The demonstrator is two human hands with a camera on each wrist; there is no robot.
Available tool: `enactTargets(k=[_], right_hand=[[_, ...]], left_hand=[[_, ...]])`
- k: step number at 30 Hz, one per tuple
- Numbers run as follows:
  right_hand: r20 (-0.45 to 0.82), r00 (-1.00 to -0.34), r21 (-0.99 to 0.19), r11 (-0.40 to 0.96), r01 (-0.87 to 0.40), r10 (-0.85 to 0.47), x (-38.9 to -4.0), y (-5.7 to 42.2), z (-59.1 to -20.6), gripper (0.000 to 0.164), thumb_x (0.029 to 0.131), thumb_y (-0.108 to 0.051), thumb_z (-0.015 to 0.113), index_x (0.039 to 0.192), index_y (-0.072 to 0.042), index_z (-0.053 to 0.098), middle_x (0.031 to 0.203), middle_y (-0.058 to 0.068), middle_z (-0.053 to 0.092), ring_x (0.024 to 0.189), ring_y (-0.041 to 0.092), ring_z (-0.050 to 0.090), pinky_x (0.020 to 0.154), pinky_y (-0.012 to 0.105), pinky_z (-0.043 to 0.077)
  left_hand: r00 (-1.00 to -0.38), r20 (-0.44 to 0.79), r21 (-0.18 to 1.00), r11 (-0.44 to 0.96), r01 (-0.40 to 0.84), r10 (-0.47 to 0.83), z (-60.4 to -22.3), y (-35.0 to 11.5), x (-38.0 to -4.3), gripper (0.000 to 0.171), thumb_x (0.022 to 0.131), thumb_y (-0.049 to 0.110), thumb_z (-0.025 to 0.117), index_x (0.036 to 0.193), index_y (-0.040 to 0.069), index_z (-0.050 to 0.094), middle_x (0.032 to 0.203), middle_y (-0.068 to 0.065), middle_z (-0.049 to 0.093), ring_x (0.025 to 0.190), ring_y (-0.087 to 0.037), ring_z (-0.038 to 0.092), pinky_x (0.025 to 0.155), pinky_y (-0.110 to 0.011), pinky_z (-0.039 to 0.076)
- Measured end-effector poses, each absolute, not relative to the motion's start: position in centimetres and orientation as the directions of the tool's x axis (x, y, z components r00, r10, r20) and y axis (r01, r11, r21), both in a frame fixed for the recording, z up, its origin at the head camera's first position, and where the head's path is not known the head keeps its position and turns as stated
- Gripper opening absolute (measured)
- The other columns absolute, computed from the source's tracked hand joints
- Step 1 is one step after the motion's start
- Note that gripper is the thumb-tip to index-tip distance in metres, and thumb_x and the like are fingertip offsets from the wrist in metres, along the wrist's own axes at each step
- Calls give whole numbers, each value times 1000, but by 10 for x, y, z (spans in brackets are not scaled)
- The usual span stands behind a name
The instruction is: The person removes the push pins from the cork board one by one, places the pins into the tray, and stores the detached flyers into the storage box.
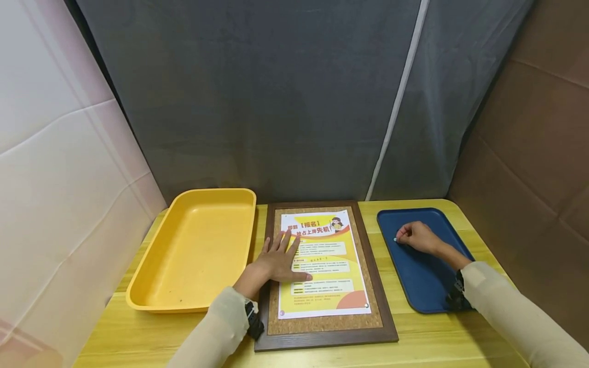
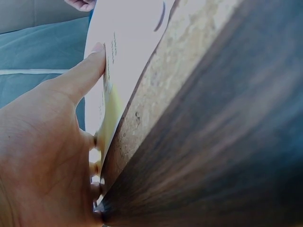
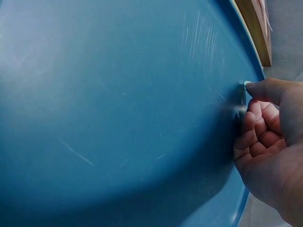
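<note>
My left hand [image 1: 281, 259] lies flat with fingers spread on a yellow and white printed poster [image 1: 322, 301]. The poster rests on a cork board [image 1: 331, 323] with a dark brown frame; a small round pin [image 1: 367, 305] shows at its lower right corner. Over the left part of the blue tray [image 1: 428, 286], my right hand [image 1: 417, 237] pinches a small white thumbtack [image 3: 246, 83] between thumb and index finger, the other fingers curled in. Most of the thumbtack is hidden behind the thumb tip. In the left wrist view, the thumb [image 2: 80, 75] extends along the poster.
A yellow tray [image 1: 193, 250] stands to the left of the cork board on the wooden table [image 1: 115, 332]. A grey cloth [image 1: 257, 102] hangs behind the table, a white one [image 1: 69, 153] at the left and a brown one [image 1: 534, 153] at the right.
</note>
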State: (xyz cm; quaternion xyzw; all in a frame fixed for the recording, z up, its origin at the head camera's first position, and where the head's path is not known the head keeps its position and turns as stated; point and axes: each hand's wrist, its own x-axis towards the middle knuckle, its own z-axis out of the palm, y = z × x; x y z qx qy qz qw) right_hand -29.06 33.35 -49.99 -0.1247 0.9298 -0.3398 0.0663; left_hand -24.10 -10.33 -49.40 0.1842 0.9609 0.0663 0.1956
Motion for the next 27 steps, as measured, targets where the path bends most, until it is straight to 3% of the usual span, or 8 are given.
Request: enactTargets(k=[10, 15, 27], right_hand=[[-6, -960, -647, 733, -210, -281, -288, 339, -501, 7, 95, -1, 69, 91, 1, 74, 87, 7, 72, 76, 16, 58, 68, 26, 47], [11, -959, -652, 726, -220, -282, -286, 340, -498, 6, 96, -2, 71, 92, 1, 74, 87, 7, 72, 76, 16, 58, 67, 25, 48], [24, -953, -658, 712, -243, -303, -282, 337, -490, 7, 98, -7, 72, 95, -2, 75, 86, 4, 71, 75, 13, 58, 67, 25, 48]], left_hand=[[-852, -335, 221, 913, 343, 401, -487, -103, -235, 123, 86, 86, 58, 172, 16, 5, 178, -14, -7, 164, -36, -9, 128, -62, -5], [-853, -352, 188, 922, 339, 385, -480, -101, -233, 116, 91, 80, 58, 172, 16, 6, 178, -14, -6, 164, -35, -7, 129, -60, -2], [-857, -351, 179, 925, 334, 378, -480, -101, -235, 117, 90, 82, 57, 172, 16, 6, 178, -13, -6, 165, -34, -6, 129, -60, 0]])
